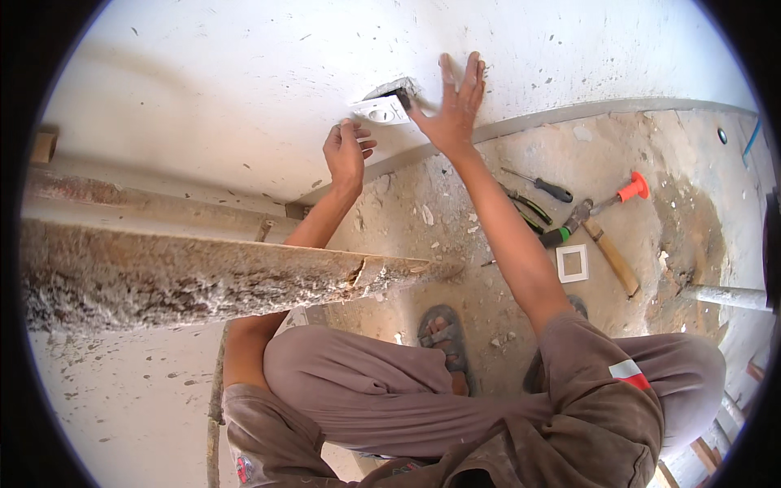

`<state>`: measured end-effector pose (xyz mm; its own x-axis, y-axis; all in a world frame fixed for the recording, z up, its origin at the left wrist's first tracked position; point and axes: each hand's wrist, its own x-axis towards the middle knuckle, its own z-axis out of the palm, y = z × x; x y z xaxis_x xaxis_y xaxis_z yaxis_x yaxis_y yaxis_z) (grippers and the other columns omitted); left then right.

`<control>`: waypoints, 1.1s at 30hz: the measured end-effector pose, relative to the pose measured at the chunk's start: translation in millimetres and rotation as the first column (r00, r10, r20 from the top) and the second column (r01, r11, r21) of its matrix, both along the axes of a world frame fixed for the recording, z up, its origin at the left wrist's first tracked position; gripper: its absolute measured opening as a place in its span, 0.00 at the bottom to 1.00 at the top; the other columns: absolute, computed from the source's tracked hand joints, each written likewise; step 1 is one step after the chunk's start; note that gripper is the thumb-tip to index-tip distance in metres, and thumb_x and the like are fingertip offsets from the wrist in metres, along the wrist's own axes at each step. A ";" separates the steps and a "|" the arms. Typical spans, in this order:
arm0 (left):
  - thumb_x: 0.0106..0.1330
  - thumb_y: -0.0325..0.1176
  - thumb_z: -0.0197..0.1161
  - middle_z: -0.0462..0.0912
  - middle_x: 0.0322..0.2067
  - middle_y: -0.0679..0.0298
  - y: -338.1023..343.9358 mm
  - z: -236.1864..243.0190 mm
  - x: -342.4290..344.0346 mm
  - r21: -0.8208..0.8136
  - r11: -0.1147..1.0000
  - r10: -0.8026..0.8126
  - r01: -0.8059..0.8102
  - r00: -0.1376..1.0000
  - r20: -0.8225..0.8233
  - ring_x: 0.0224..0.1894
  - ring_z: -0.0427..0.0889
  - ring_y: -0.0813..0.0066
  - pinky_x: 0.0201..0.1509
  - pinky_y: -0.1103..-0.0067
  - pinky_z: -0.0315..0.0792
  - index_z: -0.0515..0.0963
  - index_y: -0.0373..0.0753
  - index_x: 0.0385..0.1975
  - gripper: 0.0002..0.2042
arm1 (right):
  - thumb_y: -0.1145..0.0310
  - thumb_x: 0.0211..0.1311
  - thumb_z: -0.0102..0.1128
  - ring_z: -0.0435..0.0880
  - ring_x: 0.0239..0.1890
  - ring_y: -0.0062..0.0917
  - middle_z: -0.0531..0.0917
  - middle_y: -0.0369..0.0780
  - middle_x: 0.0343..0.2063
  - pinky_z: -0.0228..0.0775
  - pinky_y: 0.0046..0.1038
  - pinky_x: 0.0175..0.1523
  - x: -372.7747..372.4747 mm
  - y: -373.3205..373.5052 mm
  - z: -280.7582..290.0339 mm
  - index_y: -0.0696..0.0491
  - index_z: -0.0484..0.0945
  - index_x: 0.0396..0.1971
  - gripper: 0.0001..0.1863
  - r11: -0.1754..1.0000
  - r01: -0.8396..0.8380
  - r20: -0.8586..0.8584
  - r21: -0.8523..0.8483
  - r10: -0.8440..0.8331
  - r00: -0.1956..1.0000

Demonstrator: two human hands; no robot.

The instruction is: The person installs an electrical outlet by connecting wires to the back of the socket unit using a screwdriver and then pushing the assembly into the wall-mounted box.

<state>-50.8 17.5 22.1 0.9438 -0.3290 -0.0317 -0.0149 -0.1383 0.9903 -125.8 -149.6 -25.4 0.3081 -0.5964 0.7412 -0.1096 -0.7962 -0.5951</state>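
A white wall socket [384,111] sits tilted out at the lower edge of a rough-edged hole [399,84] in the white wall. My right hand [452,114] is open, its fingers spread against the wall to the right of the hole. Its thumb reaches to the socket's right side, by a dark patch whose nature I cannot make out. Just left of and below the socket is my left hand [347,154], loosely curled with its fingers apart. Nothing shows in its grip, and whether its fingertips touch the socket's edge is unclear.
Right of my right forearm lie a screwdriver [553,191], green-and-black pliers [533,218], a wooden-handled hammer [612,259], a chisel with an orange guard [633,188] and a white square frame [560,265]. A rough, crusted plank [179,272] crosses above my left arm. Debris dots the floor.
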 end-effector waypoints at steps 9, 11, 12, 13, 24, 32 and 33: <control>0.69 0.33 0.58 0.80 0.38 0.59 -7.9 -19.9 0.0 0.056 0.997 -0.065 0.054 0.977 0.203 0.33 0.83 0.73 0.34 0.78 0.76 0.74 0.33 0.41 0.09 | 0.68 0.60 0.61 0.84 0.41 0.34 0.84 0.44 0.40 0.74 0.33 0.47 -53.7 0.0 -12.0 0.53 0.81 0.45 0.13 0.796 -0.370 0.007 0.479 0.418 0.909; 0.68 0.33 0.59 0.80 0.38 0.58 -9.1 -24.7 2.6 0.063 0.998 -0.044 0.026 0.950 0.310 0.34 0.82 0.73 0.34 0.79 0.76 0.75 0.32 0.42 0.10 | 0.68 0.61 0.61 0.85 0.36 0.32 0.85 0.43 0.36 0.75 0.31 0.42 -47.6 12.1 -14.6 0.54 0.83 0.39 0.09 0.799 -0.407 0.085 0.443 0.415 0.906; 0.67 0.33 0.60 0.81 0.36 0.59 -10.0 -26.4 4.3 0.052 0.999 -0.014 -0.005 0.934 0.357 0.32 0.81 0.75 0.33 0.79 0.75 0.75 0.32 0.41 0.10 | 0.69 0.61 0.61 0.85 0.33 0.31 0.85 0.43 0.34 0.75 0.30 0.39 -42.7 18.4 -12.6 0.55 0.83 0.36 0.08 0.799 -0.426 0.127 0.425 0.414 0.902; 0.67 0.33 0.61 0.81 0.34 0.59 -10.3 -27.5 6.4 0.041 0.998 0.017 -0.037 0.914 0.405 0.30 0.80 0.76 0.32 0.80 0.74 0.76 0.31 0.40 0.11 | 0.69 0.61 0.62 0.85 0.33 0.29 0.85 0.43 0.34 0.75 0.28 0.37 -38.8 21.5 -9.7 0.55 0.83 0.36 0.08 0.800 -0.433 0.153 0.415 0.407 0.900; 0.69 0.54 0.60 0.69 0.55 0.51 -23.5 12.7 -7.1 0.007 0.998 0.070 -0.070 0.988 -0.141 0.57 0.75 0.58 0.55 0.63 0.75 0.67 0.29 0.55 0.31 | 0.70 0.60 0.65 0.85 0.34 0.33 0.85 0.44 0.34 0.76 0.28 0.35 -9.2 36.7 -7.6 0.56 0.84 0.38 0.08 0.832 -0.392 0.204 0.393 0.336 0.919; 0.66 0.57 0.62 0.62 0.60 0.49 -29.5 13.7 -9.8 -0.008 1.000 -0.006 0.004 0.970 -0.244 0.62 0.70 0.53 0.63 0.62 0.72 0.58 0.26 0.63 0.40 | 0.71 0.60 0.64 0.85 0.32 0.32 0.85 0.44 0.32 0.76 0.30 0.36 -13.9 26.1 -20.0 0.57 0.83 0.37 0.08 0.797 -0.407 0.233 0.447 0.335 0.913; 0.66 0.56 0.63 0.62 0.60 0.48 -30.9 13.2 -12.5 -0.011 1.000 -0.002 0.000 0.970 -0.245 0.62 0.70 0.54 0.63 0.62 0.72 0.58 0.25 0.63 0.41 | 0.71 0.60 0.64 0.85 0.31 0.32 0.85 0.44 0.31 0.76 0.30 0.37 -15.1 25.7 -19.9 0.57 0.82 0.37 0.08 0.796 -0.402 0.246 0.453 0.322 0.914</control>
